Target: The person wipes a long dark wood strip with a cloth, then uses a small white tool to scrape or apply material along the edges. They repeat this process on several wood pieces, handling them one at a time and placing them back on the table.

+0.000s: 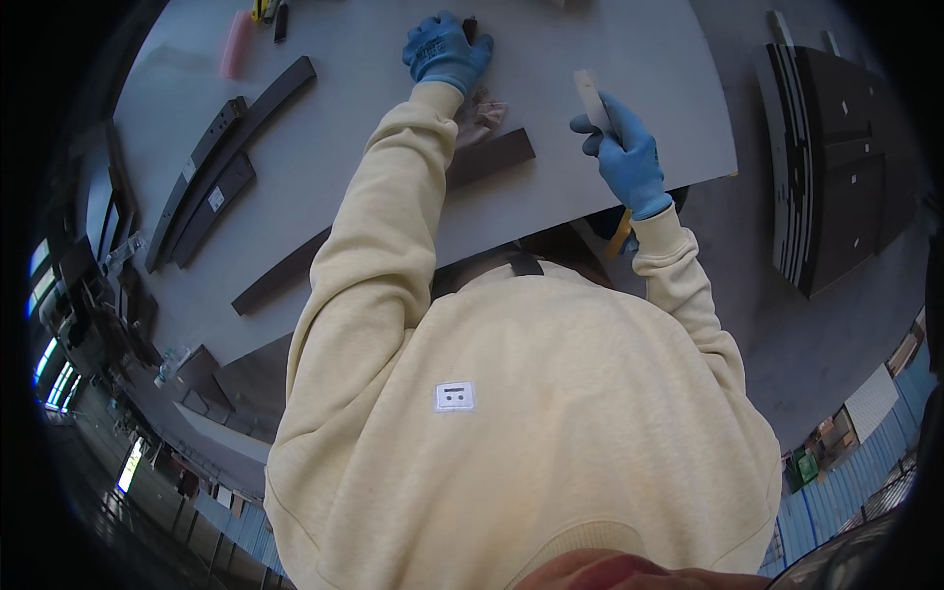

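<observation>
Both my hands wear blue gloves. My left hand [444,51] is at the far part of the grey table [551,187], its fingers curled round a small dark object [470,28]. Only the end of that object shows beside the thumb, so its kind is unclear. My right hand [629,162], above the table's right side, grips a pale, flat, narrow block [591,96] that points away from me. Under my left forearm lies a long dark brown curved bar [497,155], its middle hidden by the sleeve. A crumpled clear plastic piece [485,113] is close to the bar.
Several dark curved pieces [246,133] lie on the left of the table. A pink roll [235,44] and a dark marker-like stick [281,22] are at the far left. Dark panels [836,157] are stacked on the right, beyond the table edge.
</observation>
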